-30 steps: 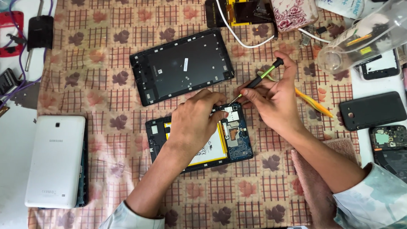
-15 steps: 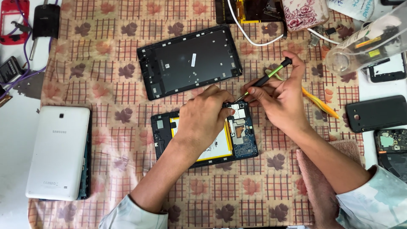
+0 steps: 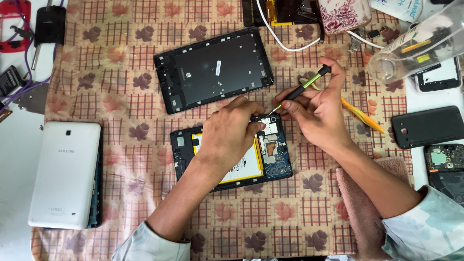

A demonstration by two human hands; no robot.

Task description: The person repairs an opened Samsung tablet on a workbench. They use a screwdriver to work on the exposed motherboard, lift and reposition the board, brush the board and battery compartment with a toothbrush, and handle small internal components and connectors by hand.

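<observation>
Opened tablet lies face down, centre of checked cloth, back off; yellow battery and blue circuit board exposed. L hand rests flat on it, fingers curled over upper edge near board, pinning the unit; grip not closed round anything. R hand has a closed grip on screwdriver w/ black shaft and green band, held like a pen, tip angled down-left onto tablet's top R corner area. Exact contact pt too small to tell. Black back cover lies just above tablet, apart from it. White tablet at L edge of surface. Black phone and clear bottle at R, well apart from hands. Orange tool partly hidden behind R hand.
</observation>
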